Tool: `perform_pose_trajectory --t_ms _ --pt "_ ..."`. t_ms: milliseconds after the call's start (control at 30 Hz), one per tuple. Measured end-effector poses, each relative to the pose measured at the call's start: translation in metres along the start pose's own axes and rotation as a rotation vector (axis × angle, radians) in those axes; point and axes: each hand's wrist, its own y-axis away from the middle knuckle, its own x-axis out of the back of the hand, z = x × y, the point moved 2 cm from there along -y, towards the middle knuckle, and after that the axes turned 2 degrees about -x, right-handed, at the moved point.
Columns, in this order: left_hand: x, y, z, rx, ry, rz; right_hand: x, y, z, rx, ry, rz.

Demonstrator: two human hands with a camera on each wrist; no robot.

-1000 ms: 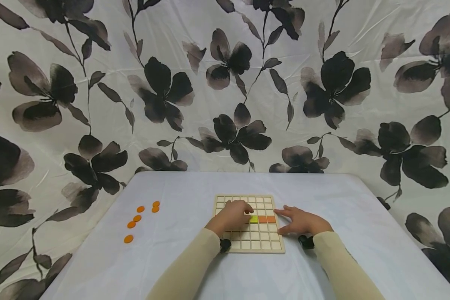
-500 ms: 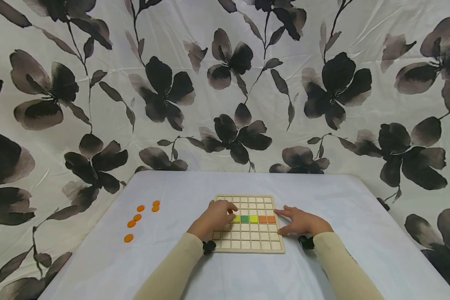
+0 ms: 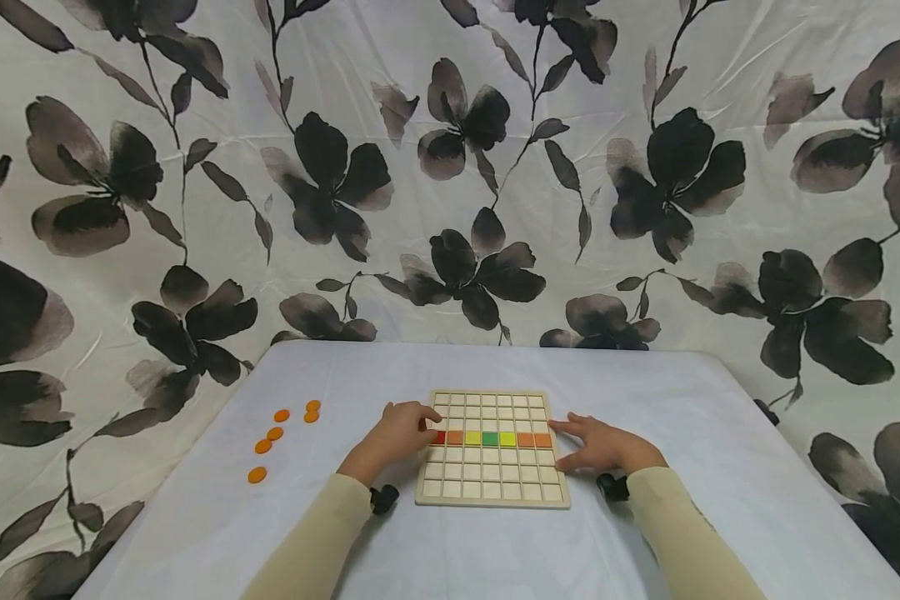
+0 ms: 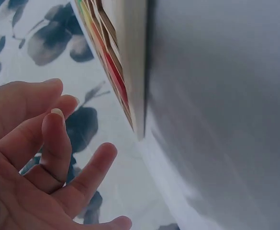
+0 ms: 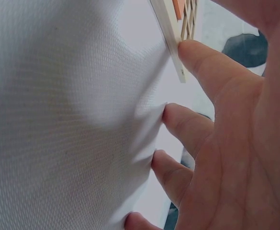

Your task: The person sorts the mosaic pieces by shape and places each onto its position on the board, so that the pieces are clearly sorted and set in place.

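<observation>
A wooden grid board (image 3: 492, 502) lies on the white table, its middle row holding colored square tiles. From left to right they run red (image 3: 439, 437), orange (image 3: 455, 437), yellow (image 3: 472, 438), green (image 3: 490, 438), yellow (image 3: 507, 438), then two orange tiles (image 3: 533, 439). My left hand (image 3: 395, 433) hovers by the board's left edge, fingertips close to the red tile. In the left wrist view its fingers (image 4: 58, 143) are loosely bent with nothing between them. My right hand (image 3: 607, 442) has its fingers spread, index fingertip (image 5: 190, 50) and thumb at the board's right edge.
Several orange discs (image 3: 257, 475) lie scattered on the table's left side, a few of them overlapping. A floral cloth (image 3: 465, 167) hangs behind the table's far edge (image 3: 495, 345).
My left hand has slid left along the middle row to the board's left edge, uncovering the green, yellow, orange and red tiles. The right hand has stayed in place.
</observation>
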Motion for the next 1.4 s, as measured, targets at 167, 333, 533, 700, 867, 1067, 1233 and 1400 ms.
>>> perform_pose_trajectory --t_ms 167,333,533,700,867,1067,1233,1400 --pt "0.006 0.006 -0.016 0.050 -0.018 0.017 -0.001 -0.001 0.000 0.004 -0.005 -0.001" --pt "0.013 0.013 -0.031 0.100 -0.015 0.021 -0.001 -0.003 0.002 -0.006 0.002 -0.006" --pt "0.022 0.021 -0.045 0.122 -0.013 0.033 -0.003 -0.006 0.004 -0.024 0.011 -0.011" --pt "0.030 0.025 -0.058 0.121 -0.041 0.050 -0.004 -0.006 0.005 -0.005 0.001 -0.009" --pt "0.037 0.029 -0.072 0.137 -0.052 0.053 -0.004 -0.005 0.005 0.002 0.002 -0.003" --pt "0.043 0.033 -0.087 0.184 -0.018 0.031 -0.004 -0.006 0.006 -0.004 0.003 -0.002" --pt "0.047 0.036 -0.097 0.228 0.001 0.015 -0.004 -0.006 0.006 -0.003 0.004 -0.005" --pt "0.048 0.036 -0.109 0.270 0.005 0.000 -0.003 -0.005 0.006 -0.001 0.008 -0.006"
